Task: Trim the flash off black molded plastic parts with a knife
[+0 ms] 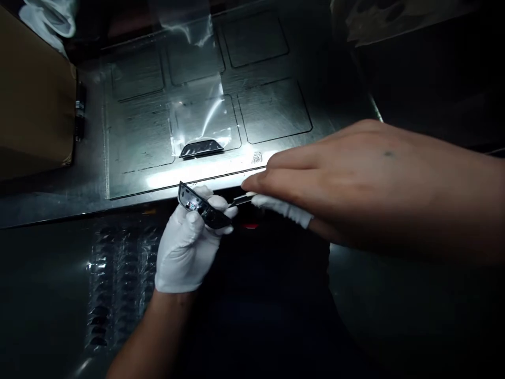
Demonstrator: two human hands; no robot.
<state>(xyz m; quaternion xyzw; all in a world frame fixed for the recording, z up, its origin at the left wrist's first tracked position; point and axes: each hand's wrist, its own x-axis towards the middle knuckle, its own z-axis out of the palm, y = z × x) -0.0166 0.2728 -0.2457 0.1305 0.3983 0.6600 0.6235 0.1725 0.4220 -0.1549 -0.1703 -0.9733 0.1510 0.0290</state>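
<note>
My left hand (187,250), in a white glove, is closed round a dark curved plastic part (203,206) with a shiny hollow face turned up. My right hand (288,176) comes in from the right, with white fabric on at least one finger. It pinches a thin tool with a dark blade (240,200), whose tip is close to the right end of the part. A second dark curved piece (202,148) lies on a clear plastic bag (199,113) on the bench, just beyond my left hand.
The metal bench (138,126) has a sheet marked with rounded rectangles. A cardboard box (35,95) stands at the left, with a dark pen (79,113) beside it. Below the bench edge, a clear tray (120,284) shows rows of dark pieces. Crumpled wrapping (379,18) lies at the top right.
</note>
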